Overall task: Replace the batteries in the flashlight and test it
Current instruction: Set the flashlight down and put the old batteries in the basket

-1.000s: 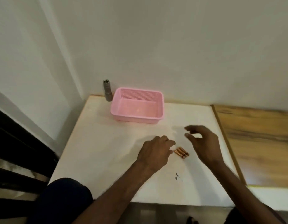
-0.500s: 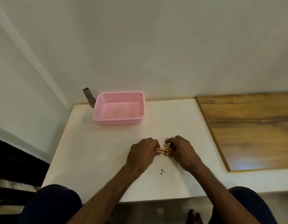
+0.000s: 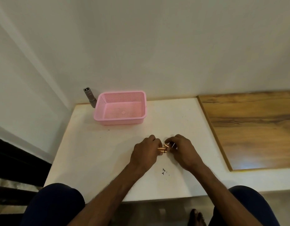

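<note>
Copper-coloured batteries (image 3: 163, 149) lie bunched together on the white table (image 3: 95, 154), between my two hands. My left hand (image 3: 146, 151) pinches them from the left and my right hand (image 3: 181, 150) pinches them from the right; the fingers hide part of the bunch. A grey flashlight (image 3: 89, 97) stands upright at the table's far left corner, against the wall and just left of the pink basket, well away from both hands.
A pink perforated basket (image 3: 120, 122) sits near the table's back edge. A wooden board (image 3: 248, 128) borders the table on the right. Small dark specks (image 3: 164, 172) mark the table near my wrists. Dark railing lies to the left, and my knees are below the front edge.
Both hands closed in on the batteries, which lay loose a second ago, and now grip them. The view shifted, with my head tilting down and to the right.
</note>
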